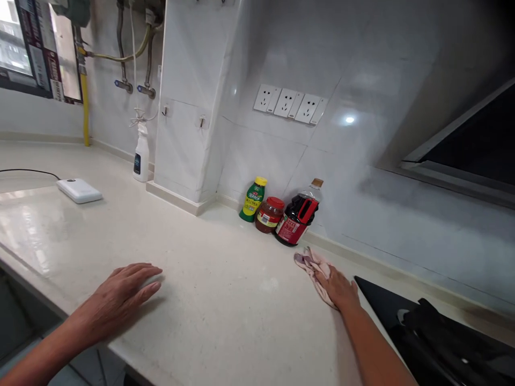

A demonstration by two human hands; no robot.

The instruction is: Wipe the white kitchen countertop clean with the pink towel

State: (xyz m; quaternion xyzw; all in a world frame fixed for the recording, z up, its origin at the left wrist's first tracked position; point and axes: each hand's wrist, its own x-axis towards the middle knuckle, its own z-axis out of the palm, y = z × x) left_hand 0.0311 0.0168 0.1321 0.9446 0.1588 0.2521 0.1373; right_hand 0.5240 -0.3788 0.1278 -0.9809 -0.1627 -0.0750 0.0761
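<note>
My right hand (pixel 339 287) presses a pink cloth (pixel 321 266) onto the white countertop (pixel 209 300), close to the foot of the back wall. Just beyond the cloth stands a large bottle of dark sauce (pixel 295 220) with a red label and handle. Beside it are a red-lidded jar (pixel 269 215) and a green squeeze bottle (pixel 253 201) with a yellow cap. Over the left part of the counter is my left hand (pixel 127 289), palm down, its fingers stretched out and holding nothing.
A black cooktop (pixel 386 305) with a dark object on it lies at the right. Left of the wall pillar (pixel 189 107) stands a white spray bottle (pixel 140 153). A white box-shaped device (pixel 79 191) with a black cable rests farther left. Wall sockets (pixel 287 103) are above the bottles.
</note>
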